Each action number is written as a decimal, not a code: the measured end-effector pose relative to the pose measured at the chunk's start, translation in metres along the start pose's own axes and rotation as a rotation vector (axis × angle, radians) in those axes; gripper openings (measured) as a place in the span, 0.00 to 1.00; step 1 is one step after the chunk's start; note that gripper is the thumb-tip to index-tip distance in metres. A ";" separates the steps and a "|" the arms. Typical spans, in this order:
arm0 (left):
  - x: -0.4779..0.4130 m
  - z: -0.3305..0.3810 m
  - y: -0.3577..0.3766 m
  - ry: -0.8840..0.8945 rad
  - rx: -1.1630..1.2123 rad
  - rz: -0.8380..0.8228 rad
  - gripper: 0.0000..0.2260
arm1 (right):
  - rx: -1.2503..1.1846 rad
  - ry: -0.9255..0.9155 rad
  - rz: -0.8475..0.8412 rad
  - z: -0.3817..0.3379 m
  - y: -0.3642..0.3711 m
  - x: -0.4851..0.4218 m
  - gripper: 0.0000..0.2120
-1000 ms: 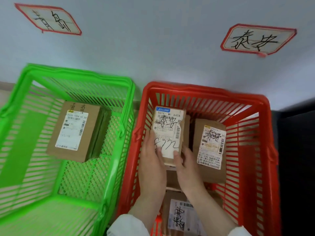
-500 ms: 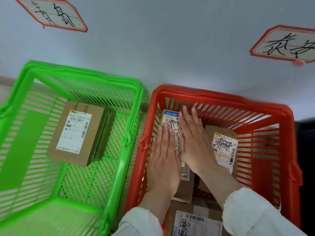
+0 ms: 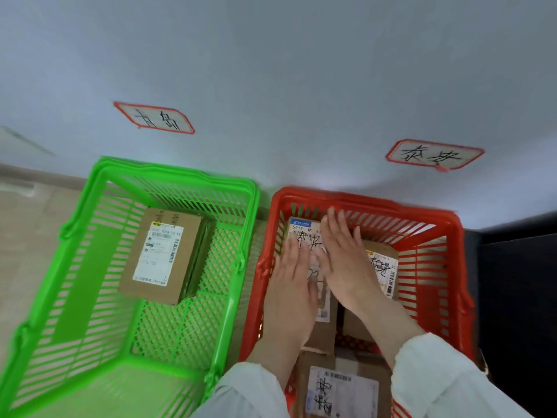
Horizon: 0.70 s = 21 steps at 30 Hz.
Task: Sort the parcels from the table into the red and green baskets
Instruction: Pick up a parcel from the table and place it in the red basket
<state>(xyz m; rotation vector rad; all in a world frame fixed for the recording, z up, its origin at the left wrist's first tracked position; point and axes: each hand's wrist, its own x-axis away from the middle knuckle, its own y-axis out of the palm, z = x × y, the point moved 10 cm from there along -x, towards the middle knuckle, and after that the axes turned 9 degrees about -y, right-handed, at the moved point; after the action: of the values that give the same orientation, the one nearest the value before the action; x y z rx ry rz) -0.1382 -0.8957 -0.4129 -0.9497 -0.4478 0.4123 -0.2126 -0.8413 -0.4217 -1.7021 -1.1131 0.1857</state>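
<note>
Down at five o'clock, inside the red basket (image 3: 361,203), both hands lie flat with fingers stretched out, pinching nothing. The left hand (image 3: 294,279) rests palm-down on the left edge of a cardboard parcel (image 3: 304,233) whose white label bears a blue strip and handwritten characters; the right hand (image 3: 343,260) lies across the same parcel's right side, its fingertips reaching toward the basket's far wall at twelve o'clock. White sleeves (image 3: 446,378) cover both forearms.

Just to the three o'clock side of that parcel sits a second labelled parcel (image 3: 382,267), partly hidden by the right wrist. A third parcel (image 3: 343,387) lies at six o'clock in the same basket, nearest the person, with its label up.

Over at nine o'clock stands the green basket (image 3: 180,173), just beside the red one, their rims close together. It holds one brown parcel (image 3: 162,254), label up, toward its far end.

On the pale wall behind, a red-bordered sign (image 3: 155,117) hangs above the green basket, and another sign (image 3: 434,155) hangs at one o'clock above the red basket. Both carry handwritten characters.
</note>
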 end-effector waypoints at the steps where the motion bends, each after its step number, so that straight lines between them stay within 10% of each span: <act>1: 0.005 0.012 -0.019 0.006 0.025 0.003 0.24 | -0.109 0.038 0.078 -0.006 -0.020 0.016 0.27; 6: 0.060 0.079 -0.120 -0.191 0.198 -0.202 0.28 | -0.860 0.419 0.358 -0.044 -0.107 0.142 0.23; 21: 0.289 0.224 -0.272 -0.630 0.721 -0.519 0.13 | -1.471 0.739 0.668 -0.148 -0.241 0.458 0.06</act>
<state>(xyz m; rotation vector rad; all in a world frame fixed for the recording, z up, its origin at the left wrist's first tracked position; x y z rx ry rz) 0.0213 -0.7345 -0.0173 0.0328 -1.0040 0.3487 -0.0093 -0.5958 0.0116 -2.9668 0.1036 -1.0260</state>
